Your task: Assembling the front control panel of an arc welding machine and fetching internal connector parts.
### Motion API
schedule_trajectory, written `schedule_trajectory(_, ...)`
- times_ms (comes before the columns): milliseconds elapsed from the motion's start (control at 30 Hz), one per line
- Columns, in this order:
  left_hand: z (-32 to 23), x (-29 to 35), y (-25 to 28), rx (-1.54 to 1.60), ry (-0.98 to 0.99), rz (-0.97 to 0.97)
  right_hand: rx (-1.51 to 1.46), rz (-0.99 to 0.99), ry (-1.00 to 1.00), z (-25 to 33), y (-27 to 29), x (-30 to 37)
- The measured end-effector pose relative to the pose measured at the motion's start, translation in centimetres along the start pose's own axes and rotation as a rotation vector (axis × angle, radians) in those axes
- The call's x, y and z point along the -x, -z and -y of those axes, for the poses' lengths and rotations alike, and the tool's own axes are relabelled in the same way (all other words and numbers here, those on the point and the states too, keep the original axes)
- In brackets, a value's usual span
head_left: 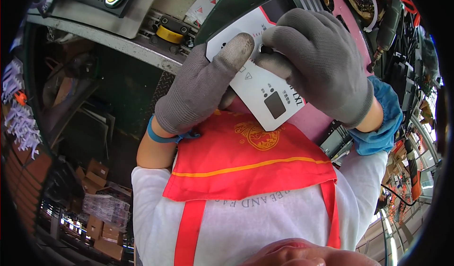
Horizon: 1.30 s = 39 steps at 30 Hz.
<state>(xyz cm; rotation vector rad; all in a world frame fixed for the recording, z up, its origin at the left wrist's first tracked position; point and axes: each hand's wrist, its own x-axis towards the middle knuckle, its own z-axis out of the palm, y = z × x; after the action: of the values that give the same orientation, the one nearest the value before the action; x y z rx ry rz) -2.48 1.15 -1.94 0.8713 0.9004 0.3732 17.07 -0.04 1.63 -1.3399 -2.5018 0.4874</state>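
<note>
The left gloved hand [194,88] is gripping the white control panel [253,88] above the pink worktop's [309,124] near edge while the right gloved hand [326,62] is pinching a small dark fitting [266,50], apparently not yet seated.

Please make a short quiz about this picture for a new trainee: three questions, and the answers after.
1. Choose one. What does the left hand hold?
(a) a hammer
(b) a white panel
(c) a cardboard box
2. True or false: the right hand is bare.
3. Fill in: the main colour of the person's apron is ____.

Key: 1. b; 2. false, it wears a gray glove; 3. red.
</note>
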Motion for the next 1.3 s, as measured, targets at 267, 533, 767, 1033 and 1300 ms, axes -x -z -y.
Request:
schedule_trajectory(267,-0.5,0.3,0.0,-0.025,0.024,-0.018,-0.404,-0.003,-0.238,-1.1,1.5,1.8)
schedule_trajectory(533,-0.6,-0.3,0.0,-0.019,0.095,0.005,0.751,-0.677,-0.834,-15.3,3.4,13.8)
schedule_trajectory(767,-0.9,0.3,-0.4,-0.054,0.101,-0.068,0.492,-0.736,-0.801,-15.9,1.4,13.1)
schedule_trajectory(1033,-1.2,0.9,-1.1,0.057,0.07,0.061,-1.35,-0.99,-0.263,-9.2,8.6,10.3)
schedule_trajectory(1300,-0.9,1.4,-1.3,0.018,0.034,0.054,-1.059,-0.803,0.148,1.5,3.8,-0.1)
